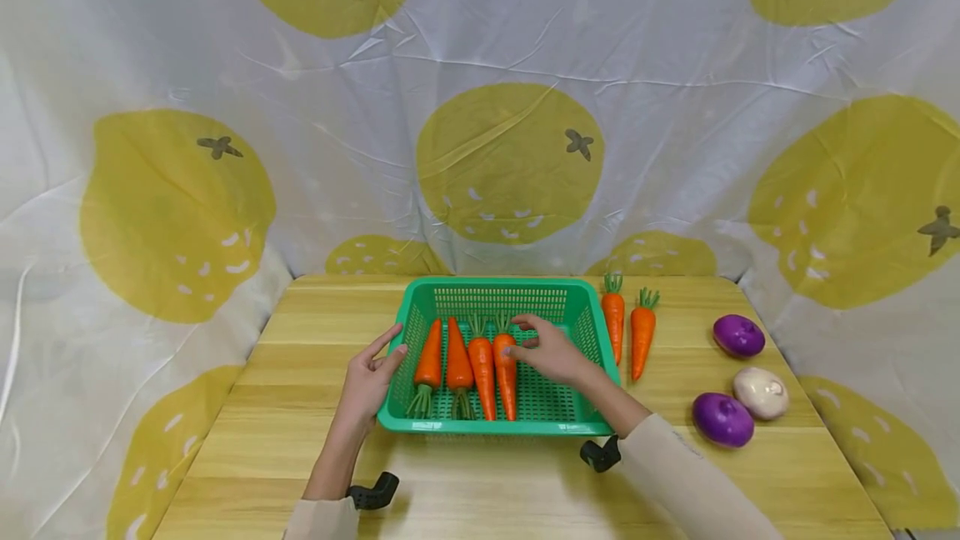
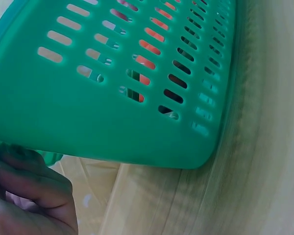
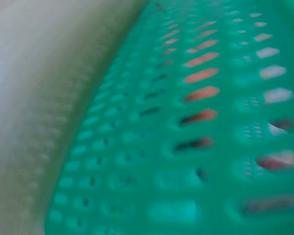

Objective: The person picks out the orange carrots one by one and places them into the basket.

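A green plastic basket [image 1: 487,427] stands on the table with several orange carrots lying side by side in it. The two left carrots [image 1: 429,357] point their green tops toward me; the two right ones have theirs at the far side. My left hand [image 1: 367,382] holds the basket's left rim between thumb and fingers; in the left wrist view curled fingers [image 2: 34,181] show at the rim. Over the rightmost carrot in the basket [image 1: 506,377] is my right hand [image 1: 553,352], thumb and fingers spread apart, the thumb tip over the carrot's side. The right wrist view shows blurred basket wall [image 3: 137,196], no hand.
Two more carrots [image 1: 642,340] lie on the table just right of the basket. Farther right are two purple onions [image 1: 738,336] and a white one [image 1: 761,394]. A lemon-patterned curtain [image 1: 510,165] hangs behind the wooden table [image 1: 315,340].
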Tool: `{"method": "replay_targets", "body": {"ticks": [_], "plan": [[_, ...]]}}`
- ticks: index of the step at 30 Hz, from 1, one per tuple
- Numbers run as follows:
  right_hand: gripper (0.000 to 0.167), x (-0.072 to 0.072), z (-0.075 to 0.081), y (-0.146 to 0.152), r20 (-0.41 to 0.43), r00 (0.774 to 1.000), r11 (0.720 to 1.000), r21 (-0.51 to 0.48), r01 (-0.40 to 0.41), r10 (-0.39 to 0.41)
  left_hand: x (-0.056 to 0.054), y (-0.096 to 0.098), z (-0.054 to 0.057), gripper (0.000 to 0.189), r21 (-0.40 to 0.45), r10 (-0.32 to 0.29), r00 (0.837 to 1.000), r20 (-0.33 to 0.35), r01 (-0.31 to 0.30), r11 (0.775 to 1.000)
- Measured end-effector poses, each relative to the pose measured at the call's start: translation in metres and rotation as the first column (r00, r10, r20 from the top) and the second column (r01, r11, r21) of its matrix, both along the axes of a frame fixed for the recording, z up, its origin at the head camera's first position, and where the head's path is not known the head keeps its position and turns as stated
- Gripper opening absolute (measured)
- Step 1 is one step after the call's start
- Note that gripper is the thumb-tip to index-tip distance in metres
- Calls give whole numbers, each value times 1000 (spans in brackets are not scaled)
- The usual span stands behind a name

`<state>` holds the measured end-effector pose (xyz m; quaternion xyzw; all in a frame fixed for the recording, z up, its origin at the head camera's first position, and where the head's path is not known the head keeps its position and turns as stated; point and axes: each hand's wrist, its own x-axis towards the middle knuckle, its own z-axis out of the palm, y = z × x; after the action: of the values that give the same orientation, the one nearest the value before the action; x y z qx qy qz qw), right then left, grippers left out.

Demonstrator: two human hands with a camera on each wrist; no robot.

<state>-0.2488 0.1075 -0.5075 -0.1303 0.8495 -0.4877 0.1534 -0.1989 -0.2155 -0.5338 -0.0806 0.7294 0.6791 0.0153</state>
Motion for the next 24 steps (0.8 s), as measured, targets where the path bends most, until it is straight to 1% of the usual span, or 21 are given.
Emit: {"method": "replay_targets", "body": {"ticks": [2,6,10,14,19,24], "plan": [[59,1,4,7,-20,1000,1000,-25,13,-13,0,0,0,46,-2,3,1000,3,-3,1000],[61,2,9,24,-61,998,996,-83,23,-28,1,-2,0,46,4,6,1000,8,-6,1000],[63,4,13,41,-82,996,988,-152,11,-24,1,-4,-1,48,-2,8,1000,9,-8,1000],[61,9,21,59,-106,993,978,-206,22,-45,0,-3,-1,48,8,7,1000,6,-7,1000],[55,13,29,82,-146,984,971,-229,65,-100,-1,-1,-1,46,17,11,1000,14,-11,1000],[56,13,38,110,-189,972,975,-197,104,-142,-1,3,-1,46,13,10,1000,6,-10,1000]]}}
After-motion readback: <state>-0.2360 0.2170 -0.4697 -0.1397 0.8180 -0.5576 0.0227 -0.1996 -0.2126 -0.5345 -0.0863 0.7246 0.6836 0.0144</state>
